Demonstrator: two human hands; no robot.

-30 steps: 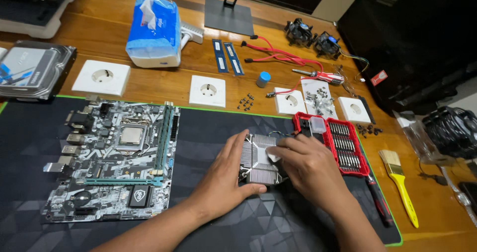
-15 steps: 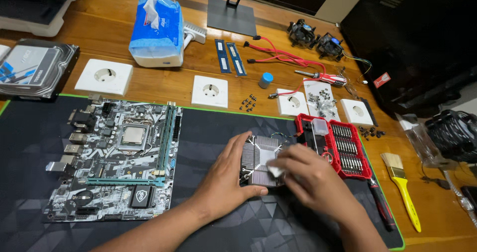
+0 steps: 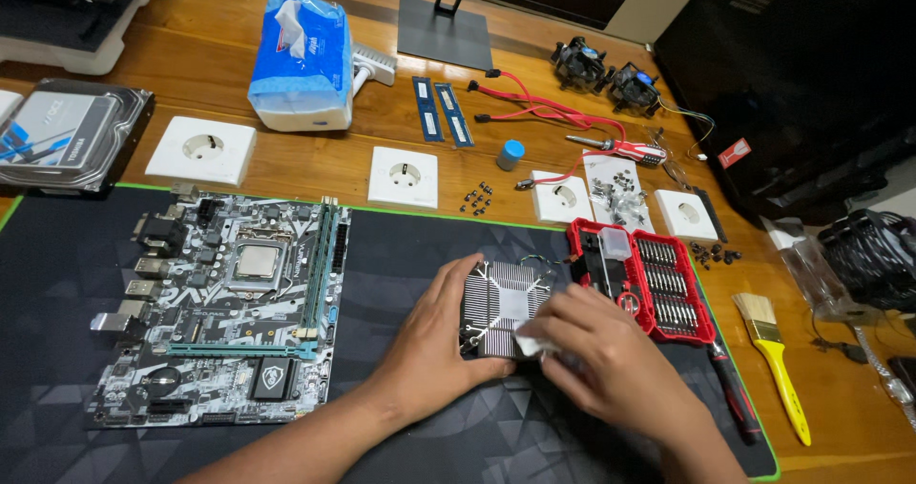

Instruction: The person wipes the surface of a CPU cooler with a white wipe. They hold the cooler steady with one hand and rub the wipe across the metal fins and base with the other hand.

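Head view — the only one. Left hand (image 3: 434,355) grips the left edge of a finned metal heatsink (image 3: 506,307), fingers wrapped on it, steadying it on the dark mat (image 3: 401,245). Right hand (image 3: 611,369) pinches a small white wipe (image 3: 534,343) against the heatsink's near-right corner, fingers closed tight on it. The heatsink lies base up, just right of the motherboard (image 3: 224,312) and touching nothing but the mat and the hands.

Progress, as a judgement: the centre contact plate looks mostly clean and pale, so the wiping seems well along; the heatsink is off the board and the processor socket is bare — refitting is not done.

Packages and labels: a blue-and-white soft tissue pack (image 3: 301,59) stands at the back of the wooden counter (image 3: 191,54), a tissue poking out on top. A hard drive (image 3: 67,136) with a white-and-blue rectangular label lies far left. A red open case of screwdriver bits (image 3: 644,279) sits just right of the heatsink. A small red tag (image 3: 734,152) lies by the black case on the right. A yellow-handled brush (image 3: 775,360) lies at the mat's right edge.
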